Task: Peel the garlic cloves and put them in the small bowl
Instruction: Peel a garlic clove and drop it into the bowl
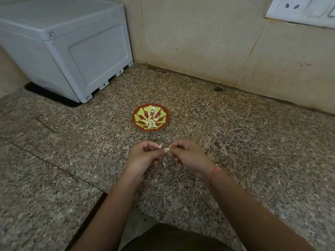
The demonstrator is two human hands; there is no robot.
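A small red bowl (137,113) with a green leaf pattern sits on the speckled granite counter (235,134), holding several peeled pale garlic cloves (150,122). Just in front of the bowl my left hand (143,158) and my right hand (188,156) meet above the counter. Between their fingertips they pinch one small garlic clove (167,149), with a flake of skin (160,145) sticking up by the left fingers. Another pale piece (164,164) shows under the left hand; whether it is a clove or skin is unclear.
A grey plastic appliance (72,44) stands at the back left on a black mat. Beige wall tiles rise behind the counter, with a white socket plate (299,8) at top right. Bits of garlic skin (126,147) lie scattered near my hands. The counter's front edge is near my body.
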